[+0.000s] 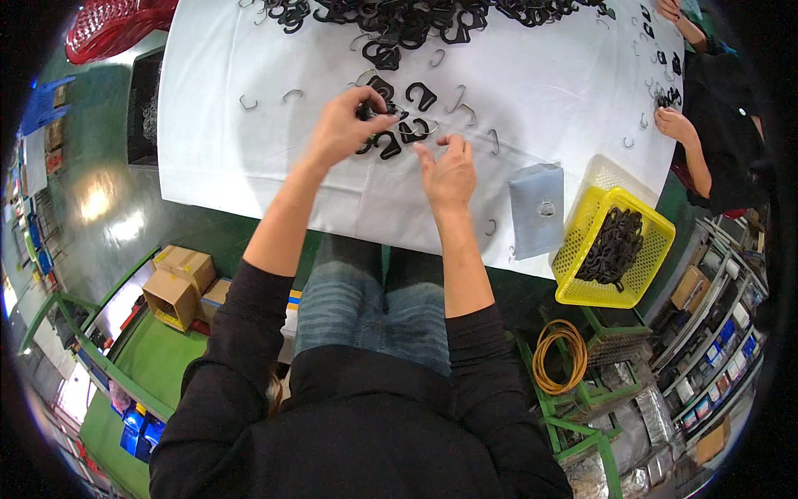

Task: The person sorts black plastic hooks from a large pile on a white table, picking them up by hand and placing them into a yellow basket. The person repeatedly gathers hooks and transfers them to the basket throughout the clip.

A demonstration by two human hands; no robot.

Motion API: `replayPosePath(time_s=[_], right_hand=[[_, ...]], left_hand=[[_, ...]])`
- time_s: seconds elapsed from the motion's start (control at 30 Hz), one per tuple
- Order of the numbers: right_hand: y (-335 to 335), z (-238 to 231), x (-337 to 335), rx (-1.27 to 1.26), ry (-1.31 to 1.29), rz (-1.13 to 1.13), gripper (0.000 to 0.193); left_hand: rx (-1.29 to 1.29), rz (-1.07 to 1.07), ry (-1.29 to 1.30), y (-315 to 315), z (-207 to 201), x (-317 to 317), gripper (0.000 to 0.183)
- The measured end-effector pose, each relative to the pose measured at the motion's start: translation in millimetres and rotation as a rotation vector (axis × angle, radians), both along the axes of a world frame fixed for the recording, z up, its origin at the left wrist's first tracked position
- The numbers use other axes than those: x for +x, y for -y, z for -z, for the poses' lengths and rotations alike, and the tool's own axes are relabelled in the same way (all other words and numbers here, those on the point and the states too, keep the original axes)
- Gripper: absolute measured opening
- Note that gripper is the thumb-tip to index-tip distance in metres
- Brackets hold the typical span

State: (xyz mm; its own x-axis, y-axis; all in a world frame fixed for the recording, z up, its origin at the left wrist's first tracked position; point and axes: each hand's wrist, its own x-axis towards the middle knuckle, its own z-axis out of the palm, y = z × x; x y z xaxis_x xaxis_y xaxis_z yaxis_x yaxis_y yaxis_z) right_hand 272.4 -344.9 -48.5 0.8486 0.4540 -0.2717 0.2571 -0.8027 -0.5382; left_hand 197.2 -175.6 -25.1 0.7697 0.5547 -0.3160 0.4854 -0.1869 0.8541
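Black top (366, 416) nearest; beyond, left hand (343, 125) pinches a black hook (365, 111) over white surface (249, 158); right hand (450, 176), thumb and fingers slightly apart, near a wire hook (495, 141).

Left of the fingers (371, 96), the white-covered counter (212, 162) lies open around two wire hooks (293, 92); ahead, a heap of black hooks (407, 21) blocks passage; rightward, a yellow basket (594, 293) obstructs.
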Motion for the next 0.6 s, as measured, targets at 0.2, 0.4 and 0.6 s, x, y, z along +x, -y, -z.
replayPosePath(time_s=[0.2,0.4,0.6], right_hand=[[-41,16,37,0.159,0.211,-0.060,0.043],[-60,13,71,0.029,-0.081,-0.212,0.035],[3,0,64,0.199,-0.469,-0.394,0.029]], left_hand=[[-0.990,-0.187,0.213,-20,-11,-35,0.020],[-0.799,-0.296,0.054,14,10,-44,0.013],[0.255,-0.132,-0.179,57,27,-32,0.027]])
